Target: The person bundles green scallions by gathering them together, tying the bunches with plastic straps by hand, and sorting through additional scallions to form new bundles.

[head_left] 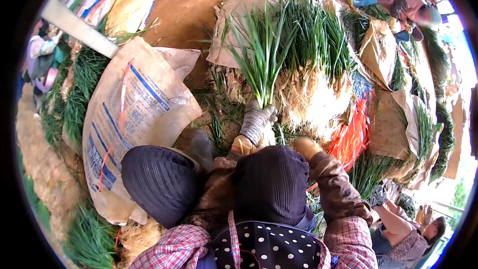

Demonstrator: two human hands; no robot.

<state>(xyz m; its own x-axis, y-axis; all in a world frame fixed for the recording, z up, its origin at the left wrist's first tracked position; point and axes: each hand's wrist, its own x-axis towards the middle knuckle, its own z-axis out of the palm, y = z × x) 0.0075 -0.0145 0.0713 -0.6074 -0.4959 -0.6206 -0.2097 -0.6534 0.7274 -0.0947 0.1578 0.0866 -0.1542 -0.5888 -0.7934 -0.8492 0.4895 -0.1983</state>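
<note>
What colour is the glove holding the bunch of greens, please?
Grey glove, gripping the greens; head view.

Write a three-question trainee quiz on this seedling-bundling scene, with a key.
1. True or false: the left hand wears a grey glove and grips a bunch of green shoots.
2. What lies left of the knees? A) printed sack B) metal bucket C) wooden crate
3. Fill in: the straps right of the rooted pile are ____ in colour.

Key: 1 true; 2 A; 3 orange. The right hand is largely hidden, so its grip cannot be judged.
</note>
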